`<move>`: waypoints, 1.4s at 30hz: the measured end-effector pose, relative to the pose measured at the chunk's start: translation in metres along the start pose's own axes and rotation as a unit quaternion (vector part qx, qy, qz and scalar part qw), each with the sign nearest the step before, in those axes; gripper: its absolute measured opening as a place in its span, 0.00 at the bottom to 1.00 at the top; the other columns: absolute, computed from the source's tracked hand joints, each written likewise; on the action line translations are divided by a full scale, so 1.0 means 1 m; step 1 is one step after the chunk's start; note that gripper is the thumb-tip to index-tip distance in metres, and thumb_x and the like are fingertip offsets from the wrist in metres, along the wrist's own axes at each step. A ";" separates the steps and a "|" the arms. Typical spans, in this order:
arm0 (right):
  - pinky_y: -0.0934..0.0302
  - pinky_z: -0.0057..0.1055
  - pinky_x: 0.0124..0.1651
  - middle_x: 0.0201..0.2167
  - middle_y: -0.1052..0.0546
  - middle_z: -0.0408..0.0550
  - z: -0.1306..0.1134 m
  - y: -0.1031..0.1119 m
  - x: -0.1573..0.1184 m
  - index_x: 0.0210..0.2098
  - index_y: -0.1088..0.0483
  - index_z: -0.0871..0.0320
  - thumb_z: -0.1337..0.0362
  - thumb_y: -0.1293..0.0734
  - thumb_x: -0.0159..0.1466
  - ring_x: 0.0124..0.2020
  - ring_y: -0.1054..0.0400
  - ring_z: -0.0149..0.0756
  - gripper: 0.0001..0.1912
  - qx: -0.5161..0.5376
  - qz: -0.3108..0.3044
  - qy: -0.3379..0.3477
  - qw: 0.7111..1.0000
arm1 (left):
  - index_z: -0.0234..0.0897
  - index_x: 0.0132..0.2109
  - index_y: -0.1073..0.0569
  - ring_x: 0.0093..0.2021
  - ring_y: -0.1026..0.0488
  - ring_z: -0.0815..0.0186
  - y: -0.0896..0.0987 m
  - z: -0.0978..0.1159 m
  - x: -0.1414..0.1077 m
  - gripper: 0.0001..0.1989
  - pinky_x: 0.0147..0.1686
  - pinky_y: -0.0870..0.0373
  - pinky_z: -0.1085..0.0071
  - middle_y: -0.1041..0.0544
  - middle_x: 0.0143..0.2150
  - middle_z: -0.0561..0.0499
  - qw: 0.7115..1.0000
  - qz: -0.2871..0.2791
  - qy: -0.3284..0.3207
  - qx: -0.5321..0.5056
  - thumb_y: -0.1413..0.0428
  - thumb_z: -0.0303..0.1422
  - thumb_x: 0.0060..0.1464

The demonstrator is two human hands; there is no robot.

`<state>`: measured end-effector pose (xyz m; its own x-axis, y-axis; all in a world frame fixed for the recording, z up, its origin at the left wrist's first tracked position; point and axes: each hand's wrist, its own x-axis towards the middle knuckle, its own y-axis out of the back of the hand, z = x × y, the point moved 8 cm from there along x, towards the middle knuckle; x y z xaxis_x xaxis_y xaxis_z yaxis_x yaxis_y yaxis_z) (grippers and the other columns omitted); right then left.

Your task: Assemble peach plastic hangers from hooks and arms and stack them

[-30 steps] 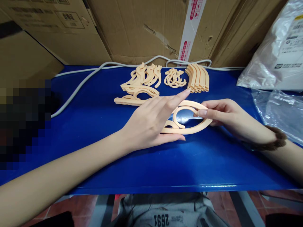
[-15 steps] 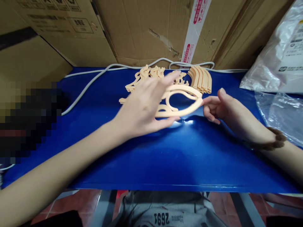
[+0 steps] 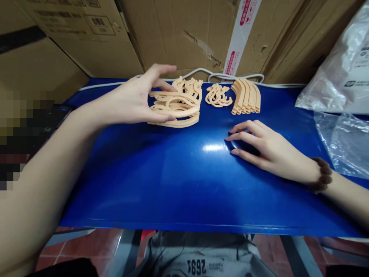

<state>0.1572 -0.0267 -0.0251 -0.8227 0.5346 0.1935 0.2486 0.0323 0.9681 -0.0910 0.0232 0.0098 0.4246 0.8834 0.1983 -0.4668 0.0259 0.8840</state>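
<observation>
My left hand (image 3: pixel 138 98) has its thumb and fingers around the left end of a beige curved plastic piece (image 3: pixel 184 112), which lies over similar pieces at the back of the blue table. On the table to the right, my right hand (image 3: pixel 259 144) rests with its fingers apart and nothing in them. Small beige hooks (image 3: pixel 218 95) lie in a loose heap right of the piece. Beside them is a row of beige curved arms (image 3: pixel 246 96) laid side by side.
Cardboard boxes (image 3: pixel 173 34) stand behind the blue table (image 3: pixel 173 184). A white cable (image 3: pixel 198 70) runs along its back edge. Plastic bags (image 3: pixel 337 80) lie at the right. A dark, partly pixelated object is at the left.
My left hand has moved left with the curved piece, onto the other pieces. My right hand has left the piece's right end and come down nearer to me, palm down.
</observation>
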 end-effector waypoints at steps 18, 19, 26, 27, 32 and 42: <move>0.41 0.44 0.62 0.62 0.34 0.56 0.003 -0.006 0.001 0.59 0.32 0.57 0.55 0.40 0.71 0.60 0.37 0.45 0.21 0.008 -0.018 -0.017 1.000 | 0.43 0.71 0.48 0.58 0.28 0.56 -0.016 -0.011 0.002 0.47 0.57 0.32 0.62 0.28 0.60 0.46 0.998 -0.050 0.031 -0.005 0.38 0.45 0.48; 0.41 0.44 0.62 0.62 0.34 0.57 0.003 -0.006 0.001 0.59 0.33 0.57 0.55 0.40 0.72 0.60 0.37 0.45 0.21 0.007 -0.019 -0.016 1.000 | 0.43 0.71 0.48 0.58 0.28 0.56 -0.016 -0.011 0.002 0.46 0.57 0.32 0.62 0.28 0.61 0.46 0.998 -0.050 0.030 -0.005 0.38 0.44 0.48; 0.41 0.45 0.62 0.62 0.34 0.58 0.003 -0.006 0.000 0.59 0.33 0.58 0.55 0.41 0.72 0.61 0.38 0.46 0.21 0.001 -0.020 -0.012 1.000 | 0.43 0.71 0.49 0.56 0.27 0.57 -0.020 -0.012 0.003 0.47 0.56 0.32 0.63 0.28 0.61 0.47 0.998 -0.053 0.030 -0.006 0.38 0.43 0.48; 0.41 0.45 0.62 0.62 0.34 0.58 0.003 -0.006 0.000 0.59 0.33 0.58 0.55 0.41 0.72 0.61 0.38 0.46 0.22 0.000 -0.020 -0.012 1.000 | 0.43 0.71 0.49 0.56 0.27 0.57 -0.020 -0.012 0.003 0.47 0.56 0.32 0.62 0.28 0.61 0.47 0.998 -0.054 0.032 -0.006 0.38 0.43 0.48; 0.41 0.45 0.62 0.62 0.34 0.58 0.003 -0.005 0.001 0.60 0.33 0.58 0.55 0.41 0.72 0.61 0.37 0.46 0.22 -0.002 -0.024 -0.013 1.000 | 0.42 0.72 0.49 0.58 0.29 0.57 -0.020 -0.012 0.003 0.48 0.59 0.33 0.62 0.29 0.62 0.46 0.998 -0.056 0.033 0.002 0.38 0.44 0.48; 0.40 0.47 0.61 0.62 0.34 0.58 0.003 -0.004 0.001 0.59 0.33 0.57 0.55 0.41 0.72 0.60 0.37 0.47 0.21 0.003 -0.026 -0.015 1.000 | 0.38 0.72 0.50 0.61 0.32 0.55 -0.020 -0.013 0.002 0.51 0.64 0.40 0.59 0.33 0.65 0.42 0.996 -0.078 0.021 0.023 0.37 0.51 0.49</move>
<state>0.1566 -0.0237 -0.0293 -0.8190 0.5570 0.1378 0.2092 0.0662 0.9756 -0.0910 0.0309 -0.0126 0.4560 0.8891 0.0395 -0.3604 0.1439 0.9216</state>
